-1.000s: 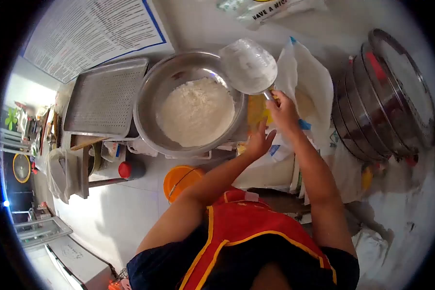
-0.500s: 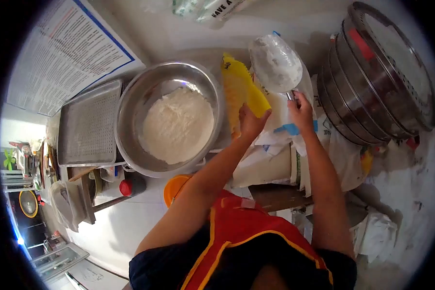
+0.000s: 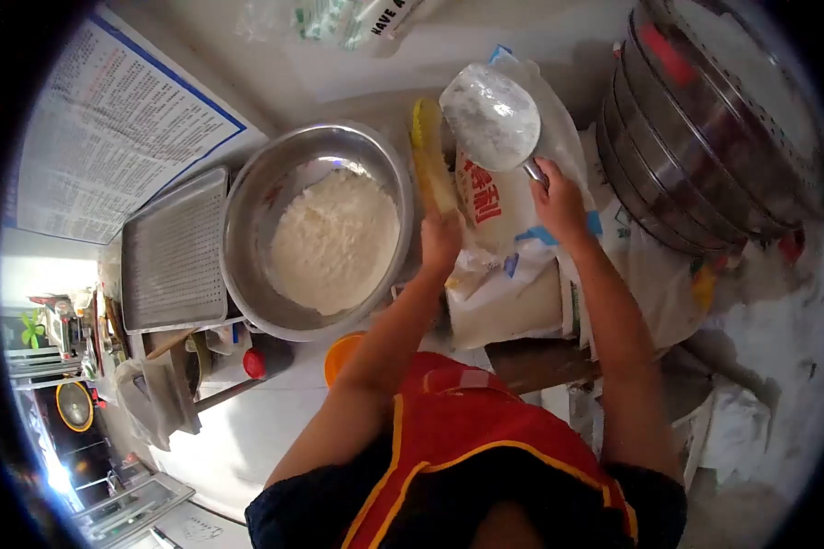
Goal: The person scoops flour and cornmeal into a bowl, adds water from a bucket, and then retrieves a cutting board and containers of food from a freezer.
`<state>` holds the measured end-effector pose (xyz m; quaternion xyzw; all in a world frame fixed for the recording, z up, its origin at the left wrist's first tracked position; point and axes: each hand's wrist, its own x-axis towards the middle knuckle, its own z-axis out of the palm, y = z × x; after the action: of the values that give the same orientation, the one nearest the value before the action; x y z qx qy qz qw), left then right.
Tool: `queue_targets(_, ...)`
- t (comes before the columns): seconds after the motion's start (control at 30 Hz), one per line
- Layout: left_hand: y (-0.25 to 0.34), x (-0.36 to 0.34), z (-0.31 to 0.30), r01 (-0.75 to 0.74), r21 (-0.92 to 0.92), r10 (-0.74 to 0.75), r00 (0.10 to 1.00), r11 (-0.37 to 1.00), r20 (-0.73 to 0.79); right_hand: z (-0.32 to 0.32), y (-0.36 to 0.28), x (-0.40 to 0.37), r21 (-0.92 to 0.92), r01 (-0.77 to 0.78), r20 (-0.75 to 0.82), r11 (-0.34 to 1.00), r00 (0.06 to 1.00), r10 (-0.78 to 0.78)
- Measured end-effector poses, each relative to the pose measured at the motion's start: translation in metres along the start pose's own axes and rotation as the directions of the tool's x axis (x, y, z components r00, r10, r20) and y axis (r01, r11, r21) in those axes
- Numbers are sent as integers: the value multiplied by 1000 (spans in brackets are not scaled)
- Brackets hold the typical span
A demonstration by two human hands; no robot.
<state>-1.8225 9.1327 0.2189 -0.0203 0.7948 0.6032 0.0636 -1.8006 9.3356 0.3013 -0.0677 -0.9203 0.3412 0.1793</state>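
Both hands are closed: my right hand [image 3: 558, 206] grips the scoop [image 3: 492, 114] by its handle, its head pointing far and left above the bag [image 3: 490, 203]; my left hand [image 3: 441, 240] pinches the bag's yellow rim [image 3: 428, 160], nearer the bowl [image 3: 245, 212] at left.

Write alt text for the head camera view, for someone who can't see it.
Seen from above, a person in a red apron holds a flour-dusted scoop in the right hand over an open flour sack, whose yellow rim the left hand grips. Left of it sits a steel bowl of flour, beside a perforated tray.
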Motion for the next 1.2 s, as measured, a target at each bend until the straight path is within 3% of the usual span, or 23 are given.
queue_targets(0.07, 31, -24, -15, 51, -83, -52, 999, 995, -13, -8, -16, 1, -143, 61, 47, 988, 997, -54)
queue_targets(0.17, 30, -37, -19, 23, -56, -25, 999, 998, -44, -18, -42, -4, -256, 91, 187, 962, 981, -43)
queue_targets(0.37, 34, -53, -24, 5, -68, -10, 998, 998, -64, -34, -94, -18, -357, 204, 465, 912, 885, -16)
queue_targets(0.47, 2, -55, -21, 27, 51, -25, 999, 998, -38, -31, -113, -24, -318, 317, 548, 893, 831, -100)
queue_targets(0.57, -11, -63, -20, 0, 52, 3, 998, 999, -55, -9, -110, -23, -299, 340, 476, 892, 863, -169)
queue_targets(0.67, -16, -71, -24, -192, 163, 199, 980, 968, -27, 4, -117, -15, -371, 380, 545, 847, 828, -133)
queue_targets(0.77, -10, -74, -30, -113, -16, 113, 993, 993, -31, 19, -114, -17, -387, 470, 571, 793, 798, -195)
queue_targets(0.87, -2, -84, -42, -88, 108, 87, 996, 990, 15, 19, -118, -21, -418, 486, 622, 768, 769, -148)
queue_targets(0.97, 23, -109, -52, -113, 74, 110, 993, 991, 41, 8, -118, -28, -427, 535, 693, 729, 711, -116)
queue_targets(1.07, 6, -124, -50, -72, -57, 79, 986, 996, 144, 3, -108, -34, -439, 546, 709, 714, 698, -98)
queue_targets(1.17, 26, -148, -59, 14, -223, 24, 986, 975, 166, -8, -104, -42, -452, 579, 659, 679, 729, -182)
queue_targets(1.2, 29, -154, -64, 45, -200, -10, 985, 979, 173, -10, -105, -43, -436, 573, 659, 694, 729, -187)
